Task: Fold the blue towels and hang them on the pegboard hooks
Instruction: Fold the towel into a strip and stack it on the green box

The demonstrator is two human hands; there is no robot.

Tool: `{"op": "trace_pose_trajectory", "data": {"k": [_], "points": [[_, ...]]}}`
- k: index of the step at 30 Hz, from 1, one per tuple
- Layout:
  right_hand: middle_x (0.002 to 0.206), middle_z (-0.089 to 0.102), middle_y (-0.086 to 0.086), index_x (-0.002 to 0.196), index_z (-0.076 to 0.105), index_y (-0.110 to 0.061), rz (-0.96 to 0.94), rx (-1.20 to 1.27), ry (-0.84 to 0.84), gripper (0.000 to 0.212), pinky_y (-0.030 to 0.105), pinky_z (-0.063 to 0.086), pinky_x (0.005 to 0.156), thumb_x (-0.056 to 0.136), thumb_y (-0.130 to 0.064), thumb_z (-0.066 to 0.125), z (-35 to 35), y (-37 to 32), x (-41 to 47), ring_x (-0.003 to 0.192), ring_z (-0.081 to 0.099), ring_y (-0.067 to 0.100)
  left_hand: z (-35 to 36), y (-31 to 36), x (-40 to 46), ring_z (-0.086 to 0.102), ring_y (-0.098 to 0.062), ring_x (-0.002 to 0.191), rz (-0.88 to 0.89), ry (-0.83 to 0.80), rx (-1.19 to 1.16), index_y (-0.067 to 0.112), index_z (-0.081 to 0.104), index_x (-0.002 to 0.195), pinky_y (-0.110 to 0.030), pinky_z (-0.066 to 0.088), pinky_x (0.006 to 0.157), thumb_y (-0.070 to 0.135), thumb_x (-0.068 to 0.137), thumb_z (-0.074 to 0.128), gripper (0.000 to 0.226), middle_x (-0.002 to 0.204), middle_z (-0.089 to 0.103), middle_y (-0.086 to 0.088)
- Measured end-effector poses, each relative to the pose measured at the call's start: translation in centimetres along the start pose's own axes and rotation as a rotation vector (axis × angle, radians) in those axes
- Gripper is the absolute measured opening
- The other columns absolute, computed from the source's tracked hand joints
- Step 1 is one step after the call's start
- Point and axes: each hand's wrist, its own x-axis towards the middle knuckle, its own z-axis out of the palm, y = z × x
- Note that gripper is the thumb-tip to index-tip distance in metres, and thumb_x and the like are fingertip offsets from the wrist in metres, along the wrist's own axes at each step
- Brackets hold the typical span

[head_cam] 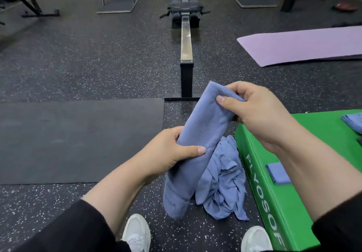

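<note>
- 2 hands are in view, both bare, with black sleeves at the forearms.
- 4 lots of blue towel show: 1 folded towel (193,144) held in the air, 1 crumpled heap (225,183) on the floor, 1 small folded towel (278,173) on the green plyo box (313,134), and 1 more blue towel (352,123) at the box's far right edge, partly cut off by the frame.
- The left hand (168,153) grips the held towel at about its middle, thumb across the front and fingers curled round behind.
- The right hand (252,106) pinches the towel's upper end, thumb on the near face and fingers curled over the top.
- The held towel runs as a long narrow band from the right hand down past the left hand; its lower end hangs free above the floor, between 2 white shoes (137,232).
- The crumpled heap lies just beside the box's left edge, under and behind the hanging towel.
- On the speckled floor (98,55) lie 2 mats: 1 black mat (78,138) to the left, 1 purple mat (303,44) at the far right.
- 1 rowing machine (186,36) stands straight ahead, its rail ending just beyond the hands.
</note>
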Motion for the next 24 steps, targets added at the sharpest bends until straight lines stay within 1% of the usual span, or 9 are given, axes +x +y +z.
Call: {"op": "trace_pose_trajectory", "data": {"k": [2,5,9,13,15,18,20,22,24], "points": [[0.092,0.077,0.004,0.096,0.073,-0.018,0.012,-0.023,0.027,0.01,0.036,0.05,0.075,0.089,-0.025,0.072,-0.2,0.4,0.2,0.079,0.063,0.011,-0.4,-0.4,-0.2,0.073,-0.013,0.102,-0.032,0.003,0.026,0.02,0.074,0.109,-0.046,0.055,0.099,0.022,0.082,0.084,0.029,0.104,0.078,0.006],[0.097,0.076,0.009,0.095,0.074,-0.021,0.024,-0.024,0.061,0.011,0.041,0.05,0.08,0.088,-0.029,0.071,-0.4,0.9,0.4,0.082,0.065,0.016,-1.1,-1.0,-0.3,0.073,-0.018,0.102,-0.058,0.021,0.097,0.021,0.074,0.105,-0.046,0.053,0.099,0.03,0.076,0.087,0.034,0.1,0.078,0.003],[0.096,0.075,0.01,0.092,0.072,-0.02,0.053,0.005,0.128,0.006,0.046,0.054,0.079,0.094,-0.022,0.067,-1.1,1.5,0.7,0.081,0.065,0.017,-2.0,-2.1,-0.6,0.072,-0.015,0.088,-0.102,0.005,0.183,0.023,0.073,0.098,-0.037,0.054,0.083,0.036,0.073,0.087,0.032,0.093,0.078,0.002],[0.092,0.07,0.01,0.092,0.069,-0.019,0.114,0.053,0.199,0.008,0.058,0.054,0.091,0.098,-0.019,0.064,-2.2,2.3,0.9,0.085,0.064,0.023,-2.6,-3.4,-1.0,0.064,-0.015,0.077,-0.159,-0.023,0.252,0.026,0.07,0.093,-0.034,0.046,0.073,0.045,0.066,0.087,0.037,0.093,0.075,-0.001],[0.091,0.07,0.009,0.093,0.067,-0.018,0.147,0.073,0.234,0.009,0.056,0.054,0.092,0.1,-0.018,0.061,-3.0,2.8,0.7,0.085,0.065,0.024,-2.8,-3.8,-1.2,0.061,-0.014,0.076,-0.181,-0.06,0.285,0.027,0.07,0.094,-0.034,0.046,0.073,0.05,0.06,0.086,0.045,0.095,0.075,-0.003],[0.088,0.068,0.007,0.098,0.064,-0.013,0.197,0.134,0.272,0.009,0.048,0.054,0.089,0.102,-0.016,0.057,-4.2,3.5,0.4,0.079,0.064,0.021,-2.7,-4.3,-1.6,0.067,-0.021,0.082,-0.213,-0.115,0.31,0.025,0.071,0.096,-0.037,0.05,0.081,0.053,0.055,0.087,0.052,0.098,0.075,-0.006],[0.089,0.067,0.008,0.106,0.063,-0.009,0.221,0.157,0.293,0.01,0.045,0.054,0.086,0.102,-0.016,0.056,-5.2,4.2,0.1,0.078,0.063,0.02,-2.5,-4.5,-1.6,0.063,-0.019,0.077,-0.232,-0.123,0.323,0.018,0.071,0.096,-0.035,0.047,0.076,0.055,0.053,0.086,0.058,0.097,0.075,-0.011],[0.093,0.066,0.009,0.11,0.062,-0.008,0.252,0.163,0.301,0.013,0.042,0.055,0.084,0.103,-0.017,0.056,-6.1,4.9,-0.3,0.081,0.062,0.021,-2.1,-4.7,-1.6,0.058,-0.016,0.071,-0.232,-0.105,0.308,0.015,0.07,0.093,-0.032,0.041,0.069,0.048,0.06,0.088,0.05,0.086,0.074,-0.01],[0.094,0.067,0.009,0.103,0.064,-0.01,0.287,0.174,0.321,0.01,0.04,0.056,0.084,0.102,-0.018,0.057,-7.4,5.5,-0.7,0.083,0.063,0.02,-1.7,-4.6,-1.4,0.054,-0.016,0.067,-0.221,-0.099,0.295,0.015,0.069,0.089,-0.029,0.037,0.064,0.037,0.067,0.09,0.037,0.074,0.068,-0.001]]}}
